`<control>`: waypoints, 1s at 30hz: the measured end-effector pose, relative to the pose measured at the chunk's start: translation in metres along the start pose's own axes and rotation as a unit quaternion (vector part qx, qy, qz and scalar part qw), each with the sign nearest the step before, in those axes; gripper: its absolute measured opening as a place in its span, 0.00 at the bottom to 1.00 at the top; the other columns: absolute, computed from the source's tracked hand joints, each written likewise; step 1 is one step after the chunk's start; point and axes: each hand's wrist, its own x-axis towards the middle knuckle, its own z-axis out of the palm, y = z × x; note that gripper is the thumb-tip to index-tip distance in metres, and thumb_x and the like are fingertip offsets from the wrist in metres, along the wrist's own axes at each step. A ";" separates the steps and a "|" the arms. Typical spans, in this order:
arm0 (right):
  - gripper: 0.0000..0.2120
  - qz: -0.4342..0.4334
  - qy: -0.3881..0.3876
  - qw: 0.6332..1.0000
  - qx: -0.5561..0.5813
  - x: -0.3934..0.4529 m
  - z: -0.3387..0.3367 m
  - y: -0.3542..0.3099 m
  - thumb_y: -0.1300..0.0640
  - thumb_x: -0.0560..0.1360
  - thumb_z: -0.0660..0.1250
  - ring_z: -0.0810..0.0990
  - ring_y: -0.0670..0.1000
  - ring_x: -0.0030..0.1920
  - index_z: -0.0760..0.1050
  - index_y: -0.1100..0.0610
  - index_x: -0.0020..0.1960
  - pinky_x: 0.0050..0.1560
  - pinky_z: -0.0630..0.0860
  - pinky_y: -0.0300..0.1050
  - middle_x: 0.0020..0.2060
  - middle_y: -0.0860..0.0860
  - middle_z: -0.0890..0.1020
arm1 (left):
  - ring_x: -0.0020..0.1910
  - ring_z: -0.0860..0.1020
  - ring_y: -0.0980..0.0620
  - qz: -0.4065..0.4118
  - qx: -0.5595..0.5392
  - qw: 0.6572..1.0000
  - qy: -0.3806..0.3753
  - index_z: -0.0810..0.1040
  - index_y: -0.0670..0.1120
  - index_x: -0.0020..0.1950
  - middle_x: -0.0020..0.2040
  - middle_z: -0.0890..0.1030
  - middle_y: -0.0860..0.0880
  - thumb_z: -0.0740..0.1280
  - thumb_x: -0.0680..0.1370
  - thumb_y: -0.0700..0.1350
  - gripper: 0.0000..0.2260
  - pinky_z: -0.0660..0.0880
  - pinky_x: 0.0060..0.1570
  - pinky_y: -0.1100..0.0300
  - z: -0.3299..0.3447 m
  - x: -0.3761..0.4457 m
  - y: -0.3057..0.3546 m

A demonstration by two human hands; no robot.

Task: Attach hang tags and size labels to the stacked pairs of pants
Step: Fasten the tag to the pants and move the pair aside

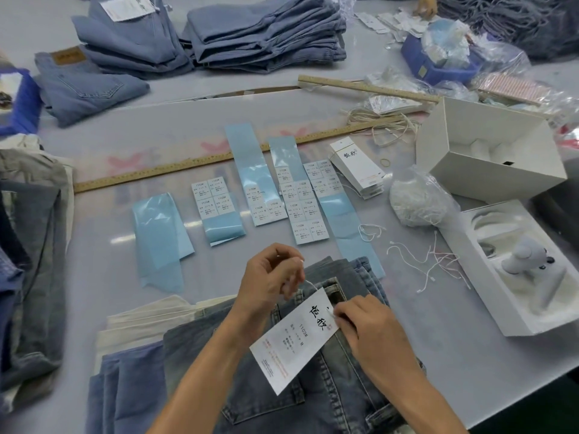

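A white hang tag [291, 343] with black lettering lies across the top pair of grey-blue jeans [282, 393] on the stack in front of me. My left hand [269, 277] pinches the tag's thin white string above the waistband. My right hand [366, 327] pinches the other end of the string at the tag's top corner. Sheets of white size labels [294, 208] on blue backing strips lie in a row beyond the jeans. A pile of spare hang tags [357, 167] sits to their right, with loose strings [429, 261] scattered near it.
A wooden ruler [175, 167] crosses the table behind the labels. White boxes [488, 151] and a bag of strings [416, 198] stand on the right. Folded jeans stacks [266, 32] fill the far side; more pants [28, 261] lie at the left edge.
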 end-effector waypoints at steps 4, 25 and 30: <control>0.07 0.069 0.033 0.992 0.100 -0.003 -0.009 0.003 0.61 0.75 0.75 0.80 0.43 0.44 0.82 0.51 0.50 0.45 0.76 0.35 0.44 0.40 0.82 | 0.38 0.81 0.57 0.055 0.264 0.962 -0.046 0.82 0.51 0.46 0.40 0.84 0.53 0.71 0.79 0.42 0.05 0.73 0.39 0.70 0.011 -0.005 -0.001; 0.11 0.207 0.082 0.829 0.512 0.006 -0.002 -0.011 0.48 0.72 0.74 0.86 0.52 0.48 0.85 0.48 0.53 0.48 0.82 0.41 0.47 0.52 0.87 | 0.47 0.82 0.53 0.156 0.240 0.958 -0.029 0.80 0.58 0.52 0.47 0.84 0.57 0.71 0.79 0.37 0.14 0.73 0.43 0.68 0.023 -0.029 -0.022; 0.08 0.207 0.067 0.838 0.500 0.007 0.000 -0.012 0.53 0.74 0.74 0.86 0.51 0.49 0.85 0.49 0.53 0.48 0.82 0.41 0.47 0.51 0.87 | 0.50 0.81 0.50 0.166 0.258 0.951 -0.034 0.71 0.59 0.54 0.48 0.80 0.56 0.70 0.79 0.40 0.15 0.71 0.42 0.68 0.023 -0.028 -0.024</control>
